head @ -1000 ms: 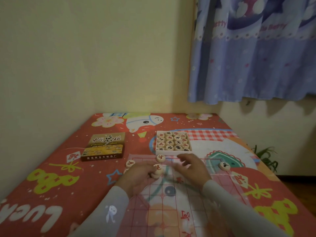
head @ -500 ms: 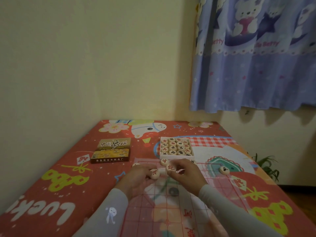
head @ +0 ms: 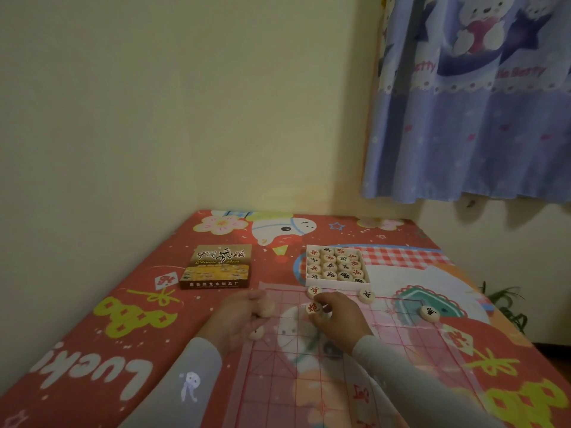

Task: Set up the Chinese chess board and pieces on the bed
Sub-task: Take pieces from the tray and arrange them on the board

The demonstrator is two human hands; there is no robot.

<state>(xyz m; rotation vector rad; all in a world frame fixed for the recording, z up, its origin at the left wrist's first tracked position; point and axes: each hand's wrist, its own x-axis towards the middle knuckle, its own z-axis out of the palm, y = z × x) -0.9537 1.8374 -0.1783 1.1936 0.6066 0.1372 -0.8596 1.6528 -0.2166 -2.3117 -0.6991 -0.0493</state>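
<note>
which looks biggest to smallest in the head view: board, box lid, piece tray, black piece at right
1. board
2. box lid and piece tray: look alike in size, no firm order
3. black piece, clearly smallest

I note left hand (head: 239, 316) palm-down, fingers curled closed. Right hand (head: 338, 316) forward, fingers pinched shut. Both forearms sleeved, converging.

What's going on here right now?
A person is laying out Chinese chess on the bed. The right hand fingers pinch a red-marked piece over the board sheet. The left hand holds another piece. Most pieces sit in the tray; the box lid lies aside.
</note>
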